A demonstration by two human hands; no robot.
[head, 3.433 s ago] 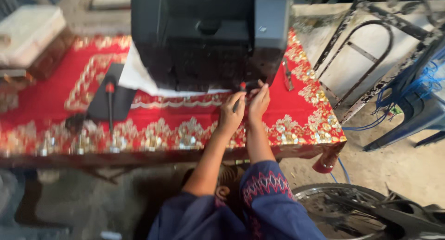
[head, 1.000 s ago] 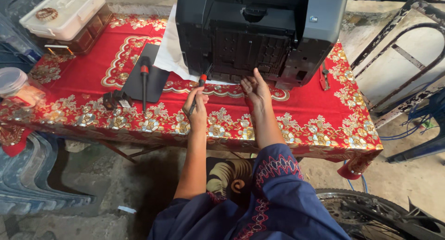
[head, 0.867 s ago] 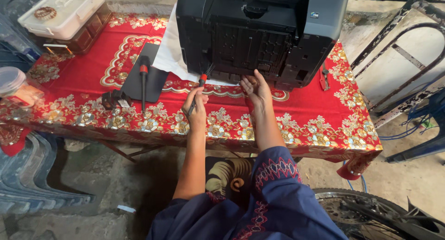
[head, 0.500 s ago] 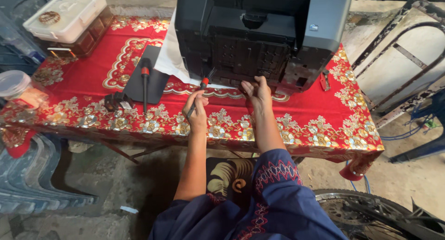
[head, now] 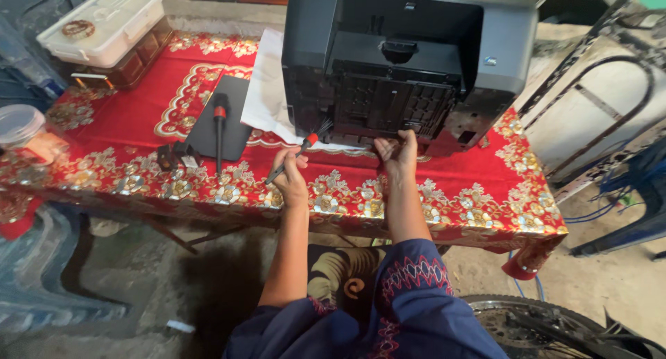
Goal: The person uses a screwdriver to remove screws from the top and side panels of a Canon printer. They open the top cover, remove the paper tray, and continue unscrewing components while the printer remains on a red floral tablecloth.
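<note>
Black plastic fills the upper centre of the frame: the printer (head: 409, 67) stands tipped up on the red cloth (head: 451, 185), its underside facing us. Our left hand (head: 291, 175) is closed around a small brush (head: 295, 154), bristles up near the lower left corner of the printer. Our right hand (head: 397, 154) grips its bottom edge. We judge the printer could topple toward us if that right hand slackens, and hard brushing may snag parts. A screwdriver (head: 220, 126) lies on a dark pad (head: 236, 102) at centre left
</note>
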